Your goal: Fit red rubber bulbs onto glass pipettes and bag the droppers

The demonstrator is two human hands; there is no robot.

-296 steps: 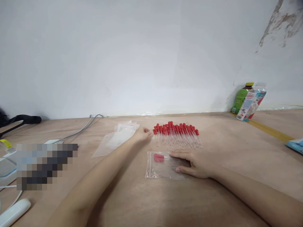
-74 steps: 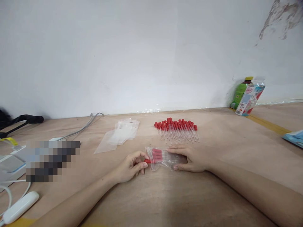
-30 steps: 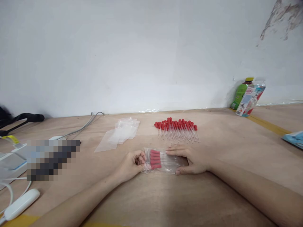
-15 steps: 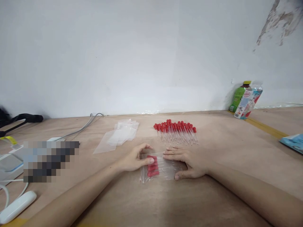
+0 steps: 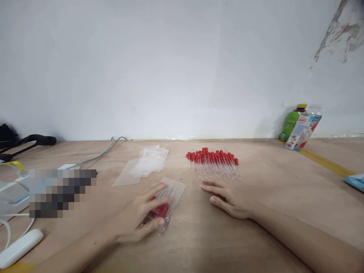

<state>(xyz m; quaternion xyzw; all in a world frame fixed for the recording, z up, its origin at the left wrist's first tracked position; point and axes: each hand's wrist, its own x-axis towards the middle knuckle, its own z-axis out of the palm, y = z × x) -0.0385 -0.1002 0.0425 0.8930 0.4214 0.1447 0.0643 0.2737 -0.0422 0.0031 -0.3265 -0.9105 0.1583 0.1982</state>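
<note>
My left hand grips a clear plastic bag across its near end, the fingers lying over it and the thumb at its lower edge. Inside are several droppers with red bulbs, partly covered by my fingers; their clear stems point away to the upper right. Motion blurs that hand a little. My right hand rests on the table with its fingers apart and nothing in them. Just beyond it lies a pile of loose red-bulbed droppers, bulbs toward the wall.
Flat empty plastic bags lie overlapped at the left back. A power strip, grey cable and white device occupy the left side. A green bottle and printed carton stand against the wall at right.
My left hand has moved left and nearer with the filled bag, which has turned so its stems point up to the right. My right hand has come off the bag onto the table.
</note>
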